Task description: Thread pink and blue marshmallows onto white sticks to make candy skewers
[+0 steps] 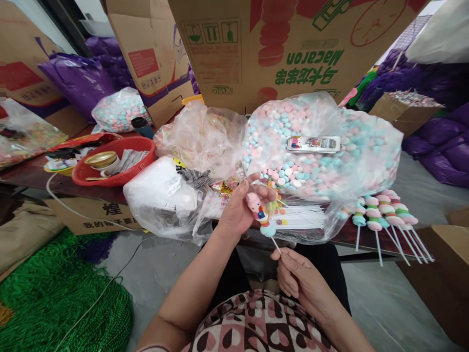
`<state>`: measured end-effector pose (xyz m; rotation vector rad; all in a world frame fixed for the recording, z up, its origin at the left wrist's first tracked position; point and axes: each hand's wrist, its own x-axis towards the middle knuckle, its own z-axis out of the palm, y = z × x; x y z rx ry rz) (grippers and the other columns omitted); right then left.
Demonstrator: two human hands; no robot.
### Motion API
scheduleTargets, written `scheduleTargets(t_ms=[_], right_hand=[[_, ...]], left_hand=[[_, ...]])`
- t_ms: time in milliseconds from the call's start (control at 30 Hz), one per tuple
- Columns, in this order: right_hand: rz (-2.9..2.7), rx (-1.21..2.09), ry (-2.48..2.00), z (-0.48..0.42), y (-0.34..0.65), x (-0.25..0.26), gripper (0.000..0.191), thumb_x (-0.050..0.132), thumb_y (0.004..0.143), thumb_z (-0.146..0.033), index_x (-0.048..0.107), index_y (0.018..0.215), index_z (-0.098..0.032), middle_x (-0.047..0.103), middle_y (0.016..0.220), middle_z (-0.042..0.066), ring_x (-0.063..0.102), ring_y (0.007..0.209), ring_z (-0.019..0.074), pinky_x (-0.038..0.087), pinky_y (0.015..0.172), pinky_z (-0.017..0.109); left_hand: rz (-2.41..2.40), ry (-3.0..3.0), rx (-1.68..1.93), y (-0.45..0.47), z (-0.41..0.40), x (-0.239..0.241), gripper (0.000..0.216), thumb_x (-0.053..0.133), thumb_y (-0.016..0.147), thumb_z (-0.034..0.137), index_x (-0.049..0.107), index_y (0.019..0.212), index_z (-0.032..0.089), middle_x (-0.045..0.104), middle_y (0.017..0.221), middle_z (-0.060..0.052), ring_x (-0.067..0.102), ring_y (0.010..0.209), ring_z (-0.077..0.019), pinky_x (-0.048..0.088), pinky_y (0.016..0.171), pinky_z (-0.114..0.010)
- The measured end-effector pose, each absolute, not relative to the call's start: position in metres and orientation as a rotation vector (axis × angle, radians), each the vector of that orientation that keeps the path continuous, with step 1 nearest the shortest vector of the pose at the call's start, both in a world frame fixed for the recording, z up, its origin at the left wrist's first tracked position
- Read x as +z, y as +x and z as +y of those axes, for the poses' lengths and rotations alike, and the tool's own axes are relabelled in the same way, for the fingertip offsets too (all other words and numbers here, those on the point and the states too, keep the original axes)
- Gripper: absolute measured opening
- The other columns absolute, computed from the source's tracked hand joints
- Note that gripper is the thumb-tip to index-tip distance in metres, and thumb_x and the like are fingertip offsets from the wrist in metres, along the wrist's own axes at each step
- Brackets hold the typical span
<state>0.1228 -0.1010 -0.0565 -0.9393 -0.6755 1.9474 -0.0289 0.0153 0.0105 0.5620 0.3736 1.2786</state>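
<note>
A marshmallow skewer (266, 230) stands tilted between my hands, with pink at the top and pale blue at the bottom. A printed picture of a small character, in red and blue, covers its upper part. My left hand (242, 208) curls around the upper end from behind, and part of its grip is hidden by the sweet. Below, my right hand (298, 274) pinches the lower end of the white stick. Just beyond my left hand lie white paper sticks (302, 217) and colourful ring-shaped gummies (281, 211).
A big clear bag of pink, blue and white marshmallows (362, 146) lies behind, with a stack of printed wrappers (313, 144) on it. Finished-looking skewers (384, 210) rest at the table's right edge. A red basin (113, 178) sits left; a macaron carton (234, 63) stands at the back.
</note>
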Motion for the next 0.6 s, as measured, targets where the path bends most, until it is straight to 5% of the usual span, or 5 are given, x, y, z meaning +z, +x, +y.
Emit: scheduleTargets(t_ms=[133,267,600], right_hand=[[-0.789,1.677,-1.195,-0.099,0.125,-0.063,0.042,0.071,0.080,-0.049,0.062,0.106,-0.017,0.051,0.048,-0.007,0.035,0.041,0.0049,0.023,0.043,0.019],[-0.844,1.516,-1.304,-0.098,0.130,-0.068,0.041,0.071,0.079,-0.052,0.065,0.094,-0.015,0.049,0.045,-0.007,0.038,0.041,0.0048,0.024,0.044,0.018],[-0.522,2.026,-0.797,-0.103,0.120,-0.055,0.020,0.062,0.089,-0.038,0.062,0.080,-0.020,0.022,0.036,-0.014,0.012,0.029,0.0029,0.019,0.033,0.018]], left_hand=[[0.486,0.469,1.398,-0.023,0.020,0.004,0.022,0.073,0.079,0.036,0.065,0.087,0.017,0.065,0.064,0.001,0.065,0.065,-0.0140,0.053,0.075,-0.031],[0.568,0.338,1.460,-0.023,0.024,-0.001,0.019,0.069,0.082,0.035,0.062,0.085,0.017,0.063,0.063,0.002,0.063,0.060,-0.0125,0.052,0.069,-0.029],[0.414,0.402,1.320,-0.013,0.011,-0.002,0.026,0.069,0.082,0.042,0.060,0.078,0.018,0.049,0.056,0.004,0.056,0.053,-0.0108,0.050,0.059,-0.025]])
